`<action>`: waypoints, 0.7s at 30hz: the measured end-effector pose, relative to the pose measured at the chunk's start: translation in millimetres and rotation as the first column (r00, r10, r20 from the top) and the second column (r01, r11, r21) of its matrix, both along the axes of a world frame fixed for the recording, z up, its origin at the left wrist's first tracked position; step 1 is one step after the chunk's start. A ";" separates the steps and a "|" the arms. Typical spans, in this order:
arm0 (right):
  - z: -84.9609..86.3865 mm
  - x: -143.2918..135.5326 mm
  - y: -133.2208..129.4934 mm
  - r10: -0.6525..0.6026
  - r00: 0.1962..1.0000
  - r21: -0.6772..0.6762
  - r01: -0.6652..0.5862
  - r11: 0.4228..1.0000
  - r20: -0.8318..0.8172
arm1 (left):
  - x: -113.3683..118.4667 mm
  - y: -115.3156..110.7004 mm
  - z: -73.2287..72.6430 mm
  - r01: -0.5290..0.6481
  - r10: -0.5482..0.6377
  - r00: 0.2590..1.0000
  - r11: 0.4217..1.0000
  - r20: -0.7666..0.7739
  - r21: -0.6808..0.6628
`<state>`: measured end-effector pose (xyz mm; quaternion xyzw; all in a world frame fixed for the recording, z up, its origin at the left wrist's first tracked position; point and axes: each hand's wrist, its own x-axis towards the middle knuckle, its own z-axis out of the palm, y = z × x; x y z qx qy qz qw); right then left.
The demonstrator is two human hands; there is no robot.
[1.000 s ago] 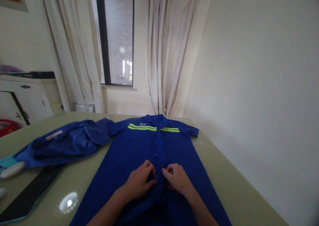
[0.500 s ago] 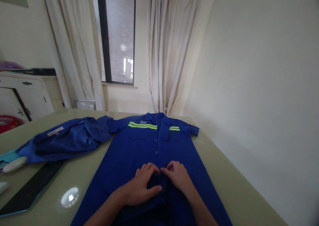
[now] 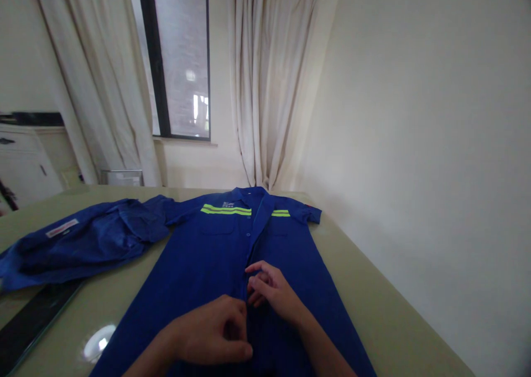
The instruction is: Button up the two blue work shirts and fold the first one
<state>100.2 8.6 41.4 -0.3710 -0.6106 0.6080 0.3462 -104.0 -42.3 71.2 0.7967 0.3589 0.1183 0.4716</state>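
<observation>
Blue work shirt lies spread face up on a pale green table, collar toward the window, its hem cut off below. At left, a crumpled blue garment lies near one sleeve, its far end out of frame; a dark flat panel, also cropped, shows beside it.

Over the shirt's front, the left hand curls its fingers, thumb stretched forward with a gap between; the right hand, just beyond, bends its fingers loosely near the front edge. Whether either pinches cloth cannot be told.

The shirt appears laid out but not fully fastened: the upper front gapes below the collar, leaving buttons exposed. Lower down, hands and dark folds hide whether anything is closed. Small chest lettering is too blurred to read.
</observation>
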 end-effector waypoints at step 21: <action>-5.1 -1.4 -6.4 -0.254 0.933 0.276 0.181 0.944 0.255 | 10.0 21.4 -36.9 -0.190 0.311 0.882 0.922 0.354 -0.338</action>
